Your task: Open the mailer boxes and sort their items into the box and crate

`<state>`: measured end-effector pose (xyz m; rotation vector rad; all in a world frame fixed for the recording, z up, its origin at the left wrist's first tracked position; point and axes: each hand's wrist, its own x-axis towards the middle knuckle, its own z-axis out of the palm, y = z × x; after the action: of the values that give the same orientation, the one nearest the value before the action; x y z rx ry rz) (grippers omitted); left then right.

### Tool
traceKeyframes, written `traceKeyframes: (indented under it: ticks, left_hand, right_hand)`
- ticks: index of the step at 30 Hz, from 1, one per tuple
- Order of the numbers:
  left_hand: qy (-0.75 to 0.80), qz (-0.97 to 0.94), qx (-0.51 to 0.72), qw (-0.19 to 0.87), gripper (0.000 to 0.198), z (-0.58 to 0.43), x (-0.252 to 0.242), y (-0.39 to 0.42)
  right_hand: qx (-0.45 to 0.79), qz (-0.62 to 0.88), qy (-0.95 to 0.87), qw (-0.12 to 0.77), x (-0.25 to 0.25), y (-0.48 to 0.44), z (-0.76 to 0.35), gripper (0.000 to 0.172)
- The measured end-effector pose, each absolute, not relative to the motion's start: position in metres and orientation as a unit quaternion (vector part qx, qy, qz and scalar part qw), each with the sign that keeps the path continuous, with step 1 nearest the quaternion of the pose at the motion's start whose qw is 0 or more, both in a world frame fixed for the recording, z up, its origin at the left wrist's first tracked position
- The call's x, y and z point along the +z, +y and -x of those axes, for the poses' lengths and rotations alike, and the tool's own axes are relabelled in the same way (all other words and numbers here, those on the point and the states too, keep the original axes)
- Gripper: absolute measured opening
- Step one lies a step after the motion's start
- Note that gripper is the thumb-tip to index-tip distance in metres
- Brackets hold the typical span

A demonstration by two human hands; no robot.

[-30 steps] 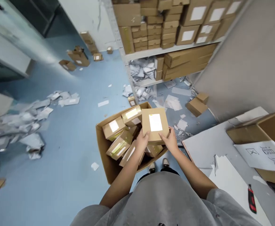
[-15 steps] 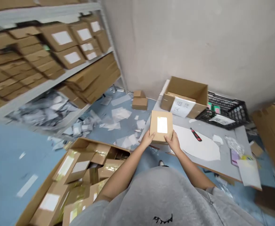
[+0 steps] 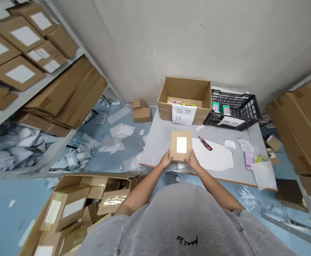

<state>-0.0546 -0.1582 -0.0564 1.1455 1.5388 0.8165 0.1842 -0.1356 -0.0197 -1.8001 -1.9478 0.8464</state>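
Observation:
A small cardboard box (image 3: 174, 145) with a white label on top is held between my two hands, over the front edge of the table (image 3: 150, 145). My left hand (image 3: 166, 159) grips its near left corner, and my right hand (image 3: 192, 160) grips the near right corner. Just right of the box, a red and black utility knife (image 3: 205, 143) lies on a sheet of white paper (image 3: 216, 158). Behind it stands an open carton (image 3: 162, 108) with a handwritten paper sign. Beside that carton is a black plastic crate (image 3: 251, 113) with green and pink packs inside.
A large carton (image 3: 38, 217) full of taped boxes stands at lower left. Shelving (image 3: 43, 80) with labelled boxes runs along the left. Paper scraps (image 3: 120, 131) and two small boxes (image 3: 142, 114) lie on the floor. Clear plastic wrap (image 3: 247, 146) sits at the table's right end.
My view has turned right, towards the table. The held box has come further over the table, still in both hands.

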Motion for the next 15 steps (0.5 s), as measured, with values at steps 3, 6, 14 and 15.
traceKeyframes:
  ticks: [3,6,14,15]
  left_hand:
    - [0.699,-0.43,0.337,0.461,0.071,0.063,-0.06,-0.188]
    - [0.76,-0.356,0.366,0.402,0.059,0.086,-0.058,-0.228]
    - [0.873,-0.094,0.459,0.134,0.041,0.188,-0.033,-0.413]
    - [0.883,-0.059,0.454,0.103,0.041,0.197,-0.03,-0.443]
  right_hand:
    - [0.274,0.646,-0.698,0.142,-0.018,-0.143,-0.168,0.096]
    - [0.261,0.555,-0.776,0.148,-0.008,-0.145,-0.133,0.086]
    - [0.425,0.171,-0.886,0.065,0.004,-0.202,0.042,0.051]
    - [0.442,0.131,-0.886,0.047,0.003,-0.219,0.064,0.05]
